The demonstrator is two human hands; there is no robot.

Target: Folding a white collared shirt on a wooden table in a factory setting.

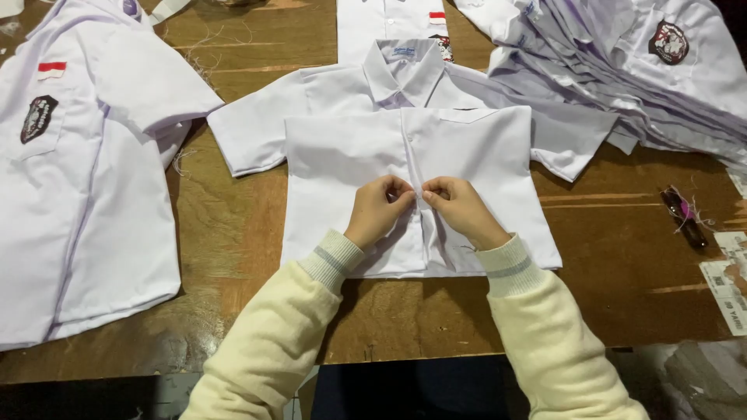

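A small white short-sleeved shirt (342, 155) lies flat on the wooden table (226, 225), collar away from me, its lower half folded up over the chest. My left hand (380, 210) and my right hand (459, 206) meet at the shirt's front placket, fingertips pinching the fabric at the middle. Both arms wear cream knitted sleeves with grey-striped cuffs.
A larger white shirt (78, 179) with a dark badge and a red-white patch lies at the left. A heap of several white shirts (622, 70) fills the back right. Another shirt (389, 19) lies behind. A dark pen-like tool (685, 218) and paper labels (727, 288) lie at the right edge.
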